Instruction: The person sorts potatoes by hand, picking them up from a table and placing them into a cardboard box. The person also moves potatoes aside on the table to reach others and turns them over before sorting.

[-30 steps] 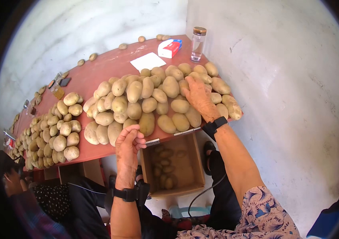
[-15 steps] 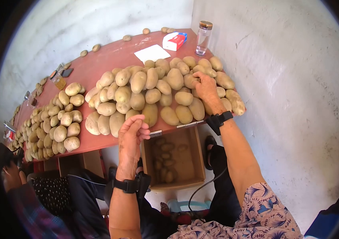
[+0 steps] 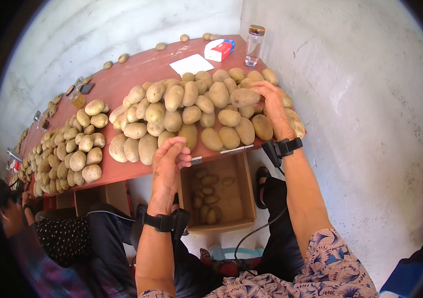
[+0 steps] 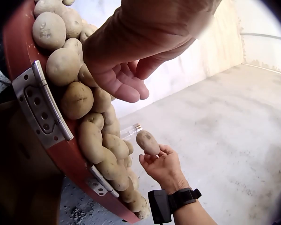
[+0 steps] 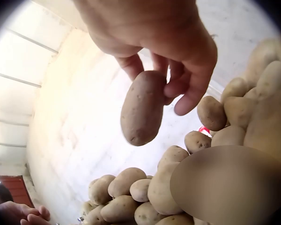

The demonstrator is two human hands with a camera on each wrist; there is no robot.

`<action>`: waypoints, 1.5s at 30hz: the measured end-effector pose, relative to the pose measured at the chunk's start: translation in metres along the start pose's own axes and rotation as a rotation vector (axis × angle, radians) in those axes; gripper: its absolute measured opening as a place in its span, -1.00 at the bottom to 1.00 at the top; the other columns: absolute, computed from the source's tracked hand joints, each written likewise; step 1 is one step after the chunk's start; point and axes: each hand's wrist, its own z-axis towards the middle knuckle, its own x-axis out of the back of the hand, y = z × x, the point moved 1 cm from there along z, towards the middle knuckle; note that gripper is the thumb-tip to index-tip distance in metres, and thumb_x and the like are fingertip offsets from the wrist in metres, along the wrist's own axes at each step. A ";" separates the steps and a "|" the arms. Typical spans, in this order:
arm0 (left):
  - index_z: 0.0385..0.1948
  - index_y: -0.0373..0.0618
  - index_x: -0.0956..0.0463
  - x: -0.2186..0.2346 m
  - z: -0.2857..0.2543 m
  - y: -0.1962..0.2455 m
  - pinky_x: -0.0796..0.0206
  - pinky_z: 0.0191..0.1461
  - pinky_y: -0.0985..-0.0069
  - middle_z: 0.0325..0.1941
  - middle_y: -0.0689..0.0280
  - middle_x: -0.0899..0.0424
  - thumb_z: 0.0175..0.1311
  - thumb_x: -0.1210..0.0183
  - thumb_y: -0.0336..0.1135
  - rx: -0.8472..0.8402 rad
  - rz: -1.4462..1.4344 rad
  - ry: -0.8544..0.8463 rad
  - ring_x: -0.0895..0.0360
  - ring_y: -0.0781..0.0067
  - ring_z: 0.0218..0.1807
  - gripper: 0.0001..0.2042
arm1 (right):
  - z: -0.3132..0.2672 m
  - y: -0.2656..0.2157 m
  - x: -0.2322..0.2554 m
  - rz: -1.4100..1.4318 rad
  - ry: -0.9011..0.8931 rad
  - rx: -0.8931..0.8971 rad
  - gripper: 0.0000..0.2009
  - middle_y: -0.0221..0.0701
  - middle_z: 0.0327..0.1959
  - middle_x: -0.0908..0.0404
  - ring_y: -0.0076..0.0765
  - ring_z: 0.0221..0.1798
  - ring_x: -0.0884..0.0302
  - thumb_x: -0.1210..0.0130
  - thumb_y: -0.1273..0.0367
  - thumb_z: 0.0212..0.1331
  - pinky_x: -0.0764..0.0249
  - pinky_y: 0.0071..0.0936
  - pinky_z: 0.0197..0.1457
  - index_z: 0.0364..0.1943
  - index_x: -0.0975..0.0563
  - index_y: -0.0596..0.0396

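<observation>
My right hand [image 3: 274, 107] pinches an oval tan potato [image 3: 245, 98] by one end, between thumb and fingers. The right wrist view shows this potato [image 5: 142, 108] hanging below the fingertips, raised above the heap. Under and beside it lies a large heap of potatoes [image 3: 174, 99] along the table's front edge. My left hand [image 3: 167, 164] hovers at that edge, before the heap's lower row, its fingers loosely bent and holding nothing. In the left wrist view the left hand [image 4: 140, 42] overlaps the nearest potatoes.
A second potato heap [image 3: 72, 149] covers the red table [image 3: 137, 64] to the left, beside another person. A cardboard box [image 3: 248, 203] with several potatoes stands below the edge. Behind the large heap are white paper [image 3: 191, 64], a tissue pack [image 3: 220, 49] and a bottle [image 3: 254, 47].
My right hand has taken a potato from the heap's right part and lifted it, shifting slightly right. The left hand keeps its pose near the front edge. The head view has shifted a little.
</observation>
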 end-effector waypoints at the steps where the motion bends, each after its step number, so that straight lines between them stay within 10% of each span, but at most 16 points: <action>1: -0.13 -0.18 -0.54 -0.001 0.001 0.000 -0.45 -0.44 0.64 -0.44 0.33 -0.62 0.36 -0.06 -0.36 -0.002 -0.001 -0.002 -0.54 0.60 -0.49 -0.83 | -0.004 -0.005 0.000 0.002 -0.001 -0.002 -0.82 -0.52 -0.38 -0.51 -0.58 -0.31 -0.40 -0.05 0.34 0.11 -0.43 -0.54 -0.23 -0.29 -0.61 0.09; 9: -0.12 -0.20 -0.53 -0.006 0.005 -0.013 -0.48 -0.45 0.65 -0.41 0.31 -0.64 0.35 -0.07 -0.38 0.007 0.043 -0.049 -0.58 0.60 -0.47 -0.83 | -0.044 -0.027 -0.039 -0.271 -0.706 -0.012 -0.78 -0.57 -0.30 -0.56 -0.65 -0.25 -0.41 -0.13 0.33 0.16 -0.40 -0.62 -0.10 -0.16 -0.59 0.12; 24: -0.12 -0.19 -0.52 -0.005 -0.003 -0.008 -0.48 -0.43 0.66 -0.37 0.33 -0.63 0.35 -0.05 -0.36 0.032 0.096 -0.052 -0.58 0.62 -0.44 -0.82 | -0.051 0.026 -0.031 -1.029 -0.416 0.625 -0.57 -0.13 -0.02 -0.53 0.06 0.08 -0.42 -0.12 0.33 0.12 -0.35 -0.16 0.18 0.11 -0.40 0.05; 35: -0.10 -0.20 -0.53 0.005 -0.003 -0.005 -0.48 -0.41 0.65 -0.36 0.34 -0.62 0.38 -0.04 -0.36 -0.043 0.089 -0.090 -0.57 0.62 -0.43 -0.82 | -0.060 -0.015 -0.044 -0.895 -0.362 0.372 -0.57 -0.16 -0.24 -0.65 0.03 -0.11 -0.57 -0.20 0.25 -0.05 -0.48 -0.21 -0.03 -0.03 -0.55 0.04; 40: -0.09 -0.20 -0.53 0.007 -0.008 -0.002 -0.47 -0.41 0.65 -0.37 0.35 -0.62 0.38 -0.04 -0.37 -0.056 0.106 -0.096 -0.55 0.62 -0.44 -0.81 | -0.075 -0.028 -0.053 -0.738 -0.717 0.306 -0.60 -0.37 -0.32 -0.61 -0.44 -0.21 -0.52 -0.24 0.30 -0.05 -0.46 -0.46 -0.13 -0.05 -0.57 0.08; 45: -0.08 -0.23 -0.52 0.003 -0.012 0.002 -0.45 -0.42 0.66 -0.38 0.33 -0.61 0.38 -0.03 -0.37 -0.052 0.122 -0.038 -0.54 0.61 -0.45 -0.80 | -0.091 -0.036 -0.066 -0.673 -1.021 0.021 -0.58 -0.42 -0.31 -0.64 -0.50 -0.33 -0.55 -0.22 0.29 -0.04 -0.52 -0.53 -0.24 -0.02 -0.57 0.08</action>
